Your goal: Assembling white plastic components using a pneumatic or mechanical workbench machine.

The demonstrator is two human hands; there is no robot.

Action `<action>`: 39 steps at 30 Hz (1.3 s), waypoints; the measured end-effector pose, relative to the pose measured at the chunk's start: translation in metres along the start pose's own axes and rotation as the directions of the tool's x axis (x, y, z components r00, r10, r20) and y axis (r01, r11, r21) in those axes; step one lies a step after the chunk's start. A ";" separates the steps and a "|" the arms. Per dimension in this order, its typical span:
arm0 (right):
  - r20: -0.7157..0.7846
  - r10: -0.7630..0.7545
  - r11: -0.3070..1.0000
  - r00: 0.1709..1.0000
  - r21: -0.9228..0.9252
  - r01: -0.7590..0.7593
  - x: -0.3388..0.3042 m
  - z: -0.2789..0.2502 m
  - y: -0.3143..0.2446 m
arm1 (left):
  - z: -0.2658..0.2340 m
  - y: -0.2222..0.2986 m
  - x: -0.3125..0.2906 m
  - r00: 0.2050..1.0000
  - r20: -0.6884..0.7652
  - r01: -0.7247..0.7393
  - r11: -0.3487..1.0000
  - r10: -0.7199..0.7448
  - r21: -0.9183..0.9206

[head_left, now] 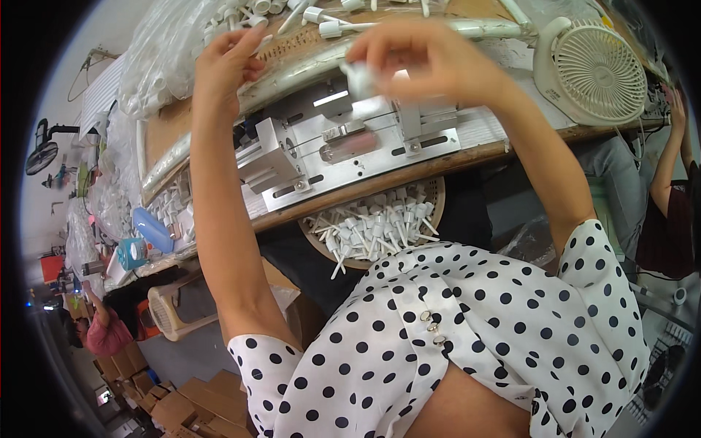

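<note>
My left hand [225, 69] is raised at the left of a metal fixture [358, 157], its thumb and fingers pinched around a small, thin white piece [263, 44]. Over the fixture's right side, my right hand [431, 64] is blurred by motion. Its fingers are bent around a smeared white piece, which looks like a cap [359, 80]. The fixture has an aluminium plate with a block [272, 157] at each end and a small pinkish clear part [350, 148] in front. Beyond my hands, white caps with thin stems [332, 29] lie on the brown tabletop.
A round basket [438, 204] full of white stemmed caps sits below the table edge, near my lap. A white fan [595, 69] stands at the right. Clear plastic bags [164, 66] and a blue container [152, 230] are at the left. Other people sit at both sides.
</note>
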State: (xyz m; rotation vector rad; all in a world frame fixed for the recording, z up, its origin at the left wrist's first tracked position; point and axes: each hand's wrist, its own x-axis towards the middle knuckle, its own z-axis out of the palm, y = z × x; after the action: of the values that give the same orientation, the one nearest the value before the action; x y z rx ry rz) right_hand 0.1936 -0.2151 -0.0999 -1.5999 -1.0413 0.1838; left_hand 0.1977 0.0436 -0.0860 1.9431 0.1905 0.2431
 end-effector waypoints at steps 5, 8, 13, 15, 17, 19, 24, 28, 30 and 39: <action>0.215 -0.293 0.718 0.932 -0.595 0.362 -0.034 0.059 0.014 | -0.018 -0.021 -0.042 0.991 0.106 0.132 0.724 -0.081 -0.677; 0.292 -0.285 0.551 0.913 -0.729 0.406 -0.030 0.068 0.018 | -0.014 -0.027 -0.073 0.995 0.103 0.086 0.684 -0.017 -0.724; 0.271 -0.314 0.440 0.910 -0.808 0.393 -0.033 0.078 0.024 | -0.003 -0.032 -0.110 0.995 0.101 0.068 0.673 0.009 -0.737; 0.275 -0.316 0.434 0.908 -0.810 0.396 -0.033 0.079 0.021 | -0.002 -0.032 -0.125 0.998 0.063 0.049 0.691 -0.005 -0.721; 0.274 -0.316 0.424 0.908 -0.816 0.394 -0.033 0.081 0.020 | 0.003 -0.032 -0.135 0.998 0.058 0.033 0.688 0.013 -0.725; 0.229 -0.321 0.475 0.919 -0.801 0.365 -0.033 0.083 0.021 | 0.003 -0.040 -0.145 0.993 0.081 -0.005 0.712 0.086 -0.702; 0.238 -0.243 0.559 0.940 -0.758 0.336 -0.018 0.070 0.011 | 0.021 -0.037 -0.166 0.997 0.042 -0.011 0.694 0.059 -0.720; -0.059 -0.209 0.455 0.976 -0.889 0.043 0.045 0.037 -0.010 | 0.034 -0.042 -0.183 0.995 -0.097 -0.092 0.773 0.039 -0.628; -0.133 0.071 0.333 0.989 -0.931 -0.149 0.079 0.022 -0.002 | 0.052 -0.043 -0.183 0.959 -0.206 -0.252 0.913 0.193 -0.319; -0.225 -0.134 0.671 0.965 -0.737 -0.079 0.045 0.009 -0.006 | 0.084 -0.055 -0.164 0.809 -0.001 -0.522 0.718 0.588 0.460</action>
State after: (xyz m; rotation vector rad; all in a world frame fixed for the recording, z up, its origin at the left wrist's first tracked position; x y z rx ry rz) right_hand 0.2116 -0.1773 -0.0800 -2.2646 -0.9786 -0.5502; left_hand 0.0599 -0.0518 -0.1806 2.4034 -0.2895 0.8113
